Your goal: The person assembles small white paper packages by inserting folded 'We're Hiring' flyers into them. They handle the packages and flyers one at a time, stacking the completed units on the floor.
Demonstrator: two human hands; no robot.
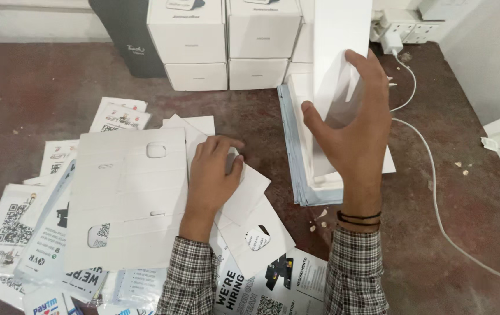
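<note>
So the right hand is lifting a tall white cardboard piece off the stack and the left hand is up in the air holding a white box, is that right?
Not quite. The head view shows the left hand resting flat on the loose white cardboard sheets on the reddish-brown table, holding no box. The rest stands: the right hand grips the tall white cardboard piece above the stack of flat white sheets.

Tall white card sleeve (pixel 338 52) upright over the stacked sheets (pixel 302 151); flat white die-cut card (pixel 244 192) on the floor.

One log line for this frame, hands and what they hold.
left hand: flat on white card piece | right hand: gripping upright white card sheet | surface: brown table
</note>
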